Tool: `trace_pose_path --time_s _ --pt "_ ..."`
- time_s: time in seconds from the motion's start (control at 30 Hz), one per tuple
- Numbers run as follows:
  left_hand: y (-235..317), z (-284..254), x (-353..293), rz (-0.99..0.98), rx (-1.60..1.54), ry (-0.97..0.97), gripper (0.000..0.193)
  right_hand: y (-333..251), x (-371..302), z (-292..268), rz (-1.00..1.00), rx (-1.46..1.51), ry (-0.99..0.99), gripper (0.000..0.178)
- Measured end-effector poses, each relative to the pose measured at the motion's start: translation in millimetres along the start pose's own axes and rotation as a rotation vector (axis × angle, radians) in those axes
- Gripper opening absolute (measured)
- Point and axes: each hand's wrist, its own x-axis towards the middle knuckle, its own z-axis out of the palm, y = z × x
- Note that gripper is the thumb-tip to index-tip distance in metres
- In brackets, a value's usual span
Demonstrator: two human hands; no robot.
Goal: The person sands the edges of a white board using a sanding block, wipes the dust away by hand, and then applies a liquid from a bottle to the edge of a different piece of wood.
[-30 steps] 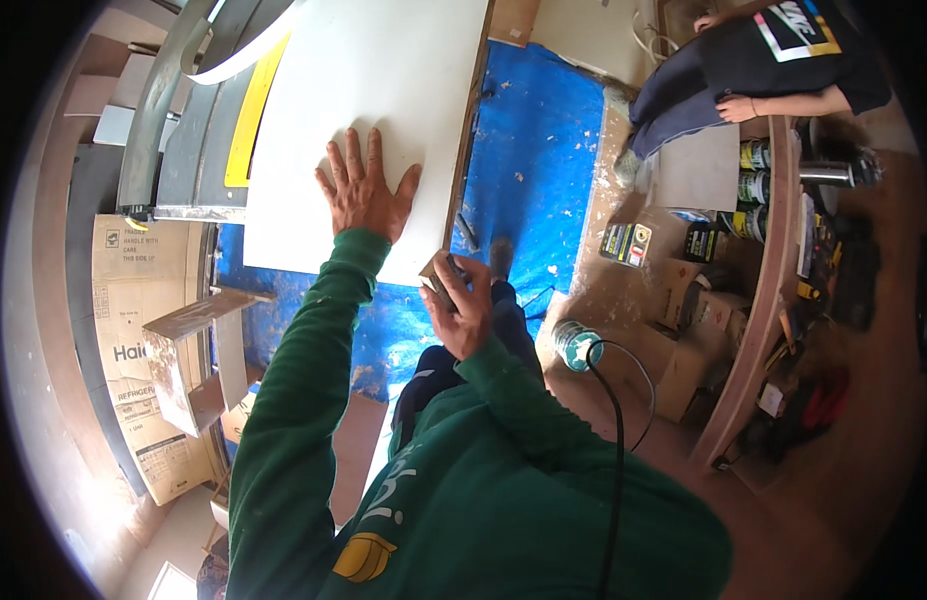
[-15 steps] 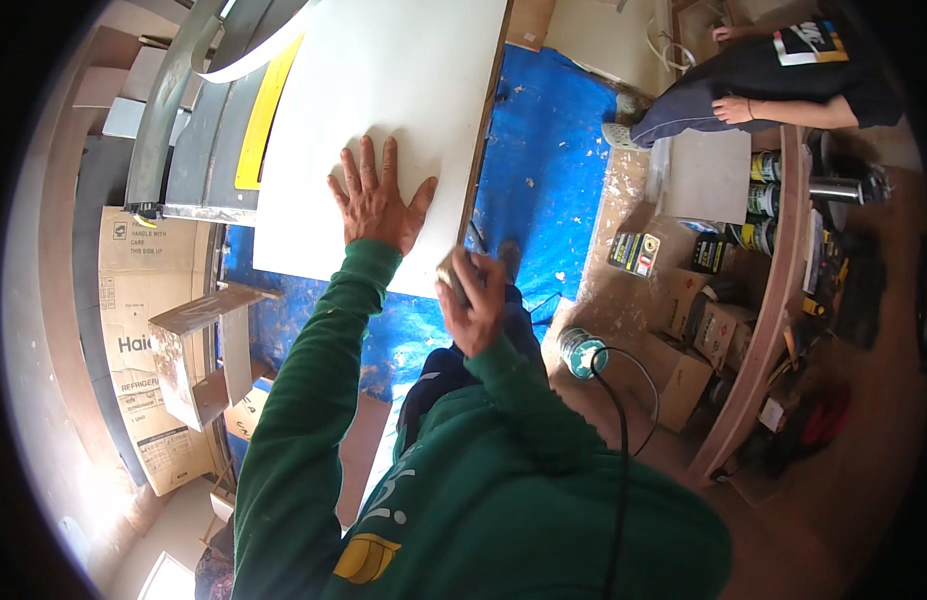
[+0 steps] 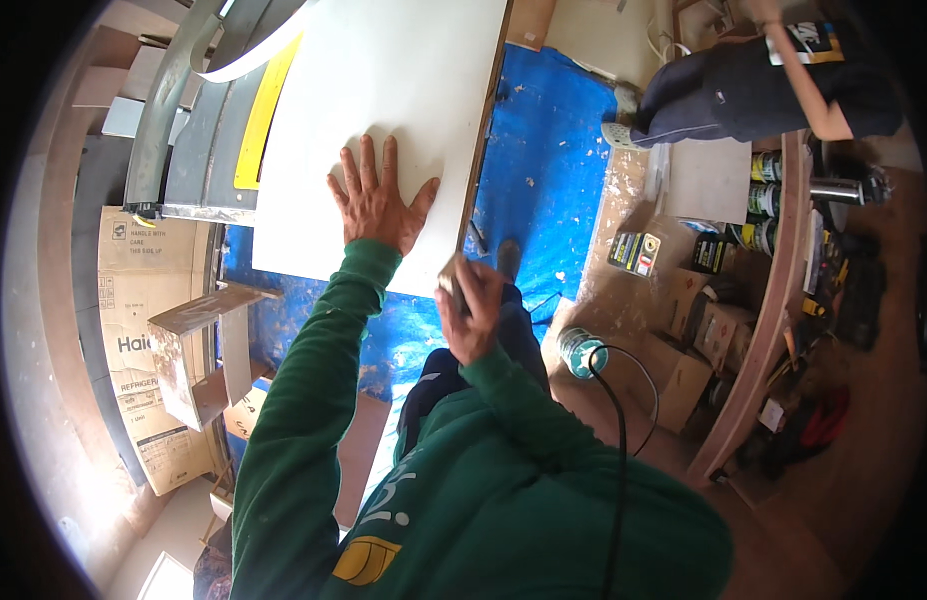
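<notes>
Flatly, left hand (image 3: 378, 212) spreads across smooth, white, straight-edged board (image 3: 404, 85).

Tall cardboard sheet (image 3: 149, 330): large dark lettering mid-height, smaller lines above and below, boxed handling symbol near top, label block near bottom. Green sweatshirt (image 3: 504, 450): white lettering, partly folded away, above yellow emblem. Co-worker's dark shirt (image 3: 774, 95): multicoloured boxed print. Rectangular tin (image 3: 634, 253): black-and-yellow label, print too small. Shelf cans (image 3: 764, 201): printed labels, illegible.
</notes>
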Motion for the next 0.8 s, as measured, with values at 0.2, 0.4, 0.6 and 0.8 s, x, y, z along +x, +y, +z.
trace_pose_path --time_s 0.2,0.4,0.6,0.8 --pt "16 -1 5 0.044 0.002 0.013 0.083 66 150 15 0.038 -0.031 0.204 0.040" --pt "12 6 -3 0.039 -0.012 0.021 0.085 58 82 8 -0.092 -0.020 0.175 0.041" --pt "17 7 -10 0.049 0.042 0.020 0.085 35 29 -8 0.010 0.046 0.085 0.045" --pt "27 5 -9 0.069 0.036 0.003 0.085 65 123 -4 0.061 0.064 0.219 0.041"
